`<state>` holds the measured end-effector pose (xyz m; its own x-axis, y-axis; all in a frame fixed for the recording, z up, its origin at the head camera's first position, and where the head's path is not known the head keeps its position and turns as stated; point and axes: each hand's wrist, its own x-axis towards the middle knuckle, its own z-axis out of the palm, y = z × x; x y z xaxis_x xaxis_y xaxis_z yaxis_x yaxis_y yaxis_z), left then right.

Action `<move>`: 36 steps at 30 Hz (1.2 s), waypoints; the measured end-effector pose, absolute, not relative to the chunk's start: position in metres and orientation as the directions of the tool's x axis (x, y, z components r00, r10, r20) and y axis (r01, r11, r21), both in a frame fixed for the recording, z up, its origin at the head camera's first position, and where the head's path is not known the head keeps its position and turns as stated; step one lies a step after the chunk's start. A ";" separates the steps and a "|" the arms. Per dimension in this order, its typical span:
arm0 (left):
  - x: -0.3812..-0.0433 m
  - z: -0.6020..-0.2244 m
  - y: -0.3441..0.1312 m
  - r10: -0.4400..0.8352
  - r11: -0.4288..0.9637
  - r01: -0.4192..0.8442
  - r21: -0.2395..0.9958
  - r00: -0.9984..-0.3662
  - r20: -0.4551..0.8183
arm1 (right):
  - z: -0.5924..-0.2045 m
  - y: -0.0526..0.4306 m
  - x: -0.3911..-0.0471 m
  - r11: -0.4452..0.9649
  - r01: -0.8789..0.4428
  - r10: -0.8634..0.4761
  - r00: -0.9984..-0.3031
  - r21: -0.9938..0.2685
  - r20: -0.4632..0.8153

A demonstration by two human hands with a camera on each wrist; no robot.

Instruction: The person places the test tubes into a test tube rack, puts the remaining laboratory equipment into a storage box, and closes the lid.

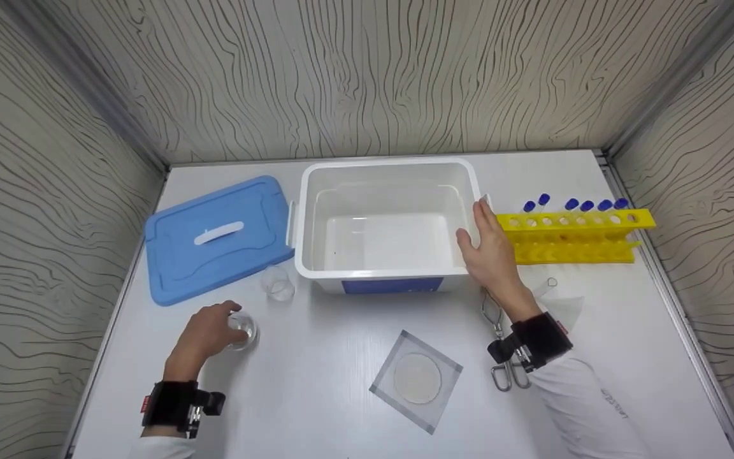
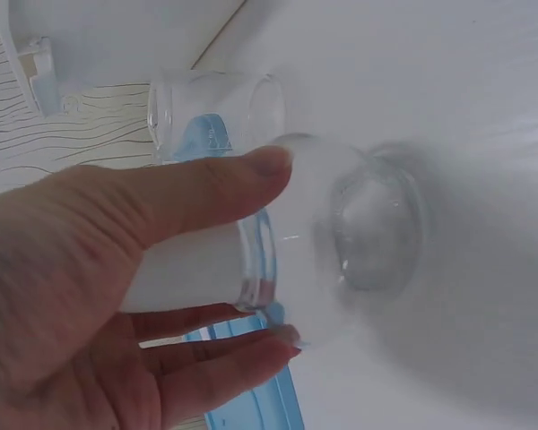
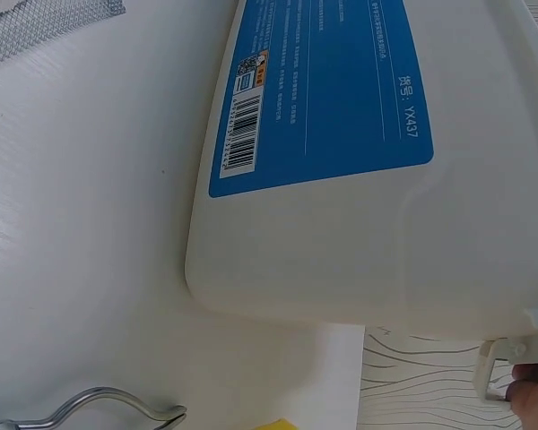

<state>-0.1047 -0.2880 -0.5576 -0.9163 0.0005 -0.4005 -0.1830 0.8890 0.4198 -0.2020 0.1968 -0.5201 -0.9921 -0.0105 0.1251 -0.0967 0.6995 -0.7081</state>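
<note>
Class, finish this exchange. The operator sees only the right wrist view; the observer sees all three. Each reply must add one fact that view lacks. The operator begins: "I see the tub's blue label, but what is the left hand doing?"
Observer: The left hand has its thumb and fingers around a clear, round-bodied glass vessel.
Operator: A yellow tip shows at the bottom of my picture. What is it part of?
Observer: A yellow test tube rack; six blue caps show along its far edge.
Operator: Is the white tub covered?
Observer: No, its top is open, and a blue lid lies on the table to its left.
</note>
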 end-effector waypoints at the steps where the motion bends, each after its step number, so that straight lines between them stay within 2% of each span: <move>1: -0.104 -0.560 -0.289 -0.015 0.878 -0.199 0.435 -0.921 -0.390 | -0.520 0.197 -0.202 0.696 -0.095 -0.011 -0.993 -0.712 0.122; 6: -0.099 -0.576 -0.292 -0.121 0.800 -0.298 0.521 -0.931 -0.346 | -0.520 0.198 -0.202 0.694 -0.083 -0.006 -0.994 -0.716 0.110; 11: -0.093 -0.594 -0.292 -0.207 0.664 -0.373 0.648 -0.924 -0.320 | -0.518 0.199 -0.202 0.695 -0.078 0.000 -0.994 -0.715 0.108; 15: -0.091 -0.607 -0.292 -0.248 0.554 -0.380 0.741 -0.925 -0.289 | -0.519 0.198 -0.202 0.692 -0.077 0.001 -0.994 -0.718 0.108; 21: -0.095 -0.622 -0.293 -0.303 0.458 -0.369 0.809 -0.920 -0.249 | -0.520 0.196 -0.203 0.691 -0.086 0.002 -0.993 -0.718 0.120; 25: -0.099 -0.626 -0.293 -0.337 0.440 -0.357 0.824 -0.916 -0.217 | -0.520 0.196 -0.203 0.691 -0.097 -0.002 -0.991 -0.716 0.132; 32: -0.108 -0.622 -0.289 -0.359 0.499 -0.304 0.812 -0.925 -0.125 | -0.519 0.197 -0.202 0.683 -0.101 -0.003 -0.991 -0.723 0.136; 36: -0.114 -0.611 -0.288 -0.385 0.490 -0.318 0.812 -0.914 -0.126 | -0.520 0.197 -0.201 0.685 -0.102 -0.004 -0.991 -0.721 0.136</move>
